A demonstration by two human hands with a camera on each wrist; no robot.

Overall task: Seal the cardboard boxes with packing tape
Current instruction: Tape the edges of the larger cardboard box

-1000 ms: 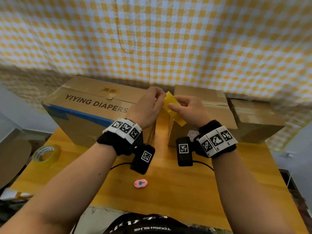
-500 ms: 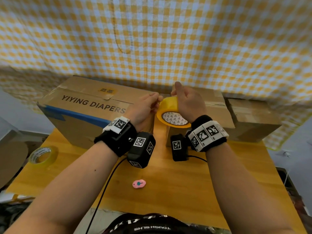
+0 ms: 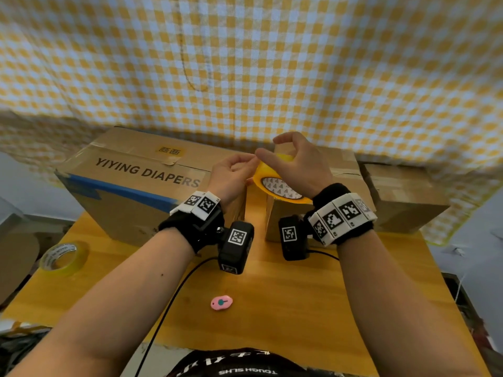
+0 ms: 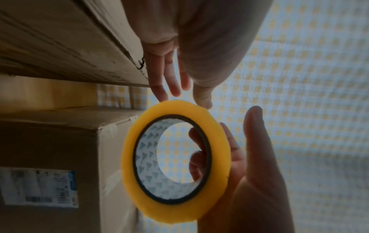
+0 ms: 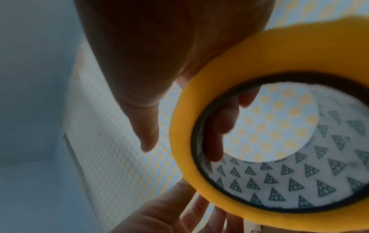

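My right hand (image 3: 296, 164) holds a yellow packing tape roll (image 3: 261, 175) up in front of the boxes. Its fingers hook through the roll's core (image 4: 195, 149) and its thumb (image 5: 147, 141) stands off the roll. My left hand (image 3: 234, 172) reaches in from the left, and its fingertips (image 4: 159, 94) touch the roll's outer rim (image 4: 179, 104) without gripping it. Behind the hands stand the large "YIYING DIAPERS" box (image 3: 130, 191), a smaller middle box (image 3: 343, 164) and a third box (image 3: 402, 191) at the right.
A second tape roll (image 3: 64, 258) lies at the left edge of the wooden table (image 3: 299, 308). A small pink cutter (image 3: 221, 302) lies near the front. A black cable (image 3: 174, 295) crosses the tabletop. A checked curtain (image 3: 272, 63) hangs close behind the boxes.
The roll has turned from edge-on so that its core faces me. My right thumb and forefinger have lifted off it, and the left fingertips stay at its rim.
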